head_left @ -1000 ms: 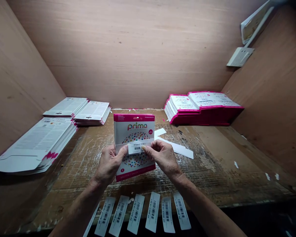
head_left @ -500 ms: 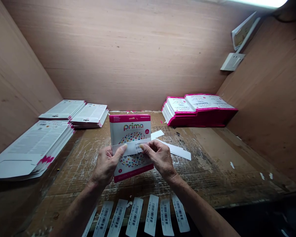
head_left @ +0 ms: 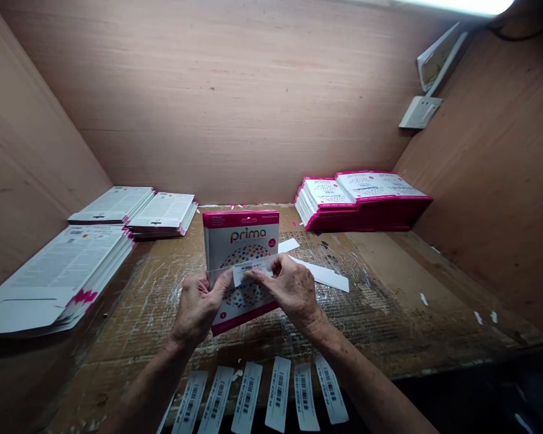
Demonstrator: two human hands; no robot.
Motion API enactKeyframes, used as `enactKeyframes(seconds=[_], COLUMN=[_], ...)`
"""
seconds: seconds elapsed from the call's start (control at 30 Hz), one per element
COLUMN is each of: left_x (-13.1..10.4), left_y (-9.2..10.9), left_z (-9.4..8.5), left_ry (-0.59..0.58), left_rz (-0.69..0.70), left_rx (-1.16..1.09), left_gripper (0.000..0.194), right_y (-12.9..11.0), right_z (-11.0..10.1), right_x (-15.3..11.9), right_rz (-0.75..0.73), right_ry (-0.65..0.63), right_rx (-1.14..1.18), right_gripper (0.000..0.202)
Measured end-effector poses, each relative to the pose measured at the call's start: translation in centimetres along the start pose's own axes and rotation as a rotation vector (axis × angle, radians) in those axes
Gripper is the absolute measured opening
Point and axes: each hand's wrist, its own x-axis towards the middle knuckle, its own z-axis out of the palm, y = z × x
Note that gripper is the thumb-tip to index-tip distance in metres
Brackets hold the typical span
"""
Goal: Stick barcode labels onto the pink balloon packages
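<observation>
A stack of pink-and-white prima packets (head_left: 248, 238) stands tilted up between my hands over the middle of the table. Around its front runs a white paper band with a barcode label (head_left: 252, 267). My left hand (head_left: 199, 304) grips the packets at their left edge, its thumb pressing on the band. My right hand (head_left: 295, 289) is closed at the right side, thumb on the label and fingers at the band's edge. The far side of the packets is hidden.
White-backed packets (head_left: 49, 265) are piled at the left, prima packets (head_left: 366, 208) at the back right. Loose white strips (head_left: 321, 274) lie right of my hands. Several barcode labels (head_left: 278, 392) hang along the front edge. Wooden walls (head_left: 235, 102) enclose the table.
My right thumb has slid left across the band, and more of the label's printed text shows. The packets have shifted slightly to the right in view.
</observation>
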Motion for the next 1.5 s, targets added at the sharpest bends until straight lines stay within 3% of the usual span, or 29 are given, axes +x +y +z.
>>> enactKeyframes(seconds=[0.13,0.23,0.3,0.37,0.43,0.67,0.77,0.87,1.0,1.1,1.5], left_x=[0.2,0.2,0.0,-0.1,-0.1,-0.2,-0.3,-0.4,-0.3,-0.3,0.1], left_y=[-0.2,-0.1,0.2,0.5,0.8,1.2,1.3,1.3,0.9,0.5,0.5], left_z=[0.2,0.3,0.5,0.7,0.8,0.9,1.4,1.7,1.8,1.8,2.3], left_ry=[0.012,-0.013,-0.029,-0.042,-0.061,-0.163,-0.092,-0.025,-0.049,-0.059,-0.024], left_rz=[0.036,0.013,-0.010,-0.040,-0.088,-0.252,-0.240,-0.217,-0.253,-0.274,-0.260], left_rx=[0.028,-0.043,-0.104,-0.149,-0.194,-0.339,-0.336,-0.318,-0.337,-0.348,-0.286], left_gripper=[0.042,0.042,0.041,0.039,0.038,0.047,0.053,0.053,0.057,0.057,0.052], right_y=[-0.3,-0.1,0.3,0.7,1.0,1.0,1.0,1.3,1.8,1.9,2.5], right_z=[-0.6,-0.7,-0.5,-0.3,-0.1,0.1,0.3,0.4,0.1,-0.3,0.5], right_x=[0.6,1.3,1.6,1.6,1.5,1.1,1.0,0.6,-0.1,-0.5,-0.8], right_rz=[0.093,0.079,0.077,0.106,0.109,0.093,0.079,0.086,0.143,0.195,0.224], right_ry=[0.055,0.124,-0.018,-0.240,-0.335,-0.196,-0.146,-0.262,-0.406,-0.453,-0.270], right_rx=[-0.134,0.013,0.284,0.581,0.739,0.626,0.584,0.725,1.026,1.099,0.947], right_gripper=[0.058,0.083,0.082,0.065,0.050,0.047,0.048,0.043,0.041,0.044,0.042])
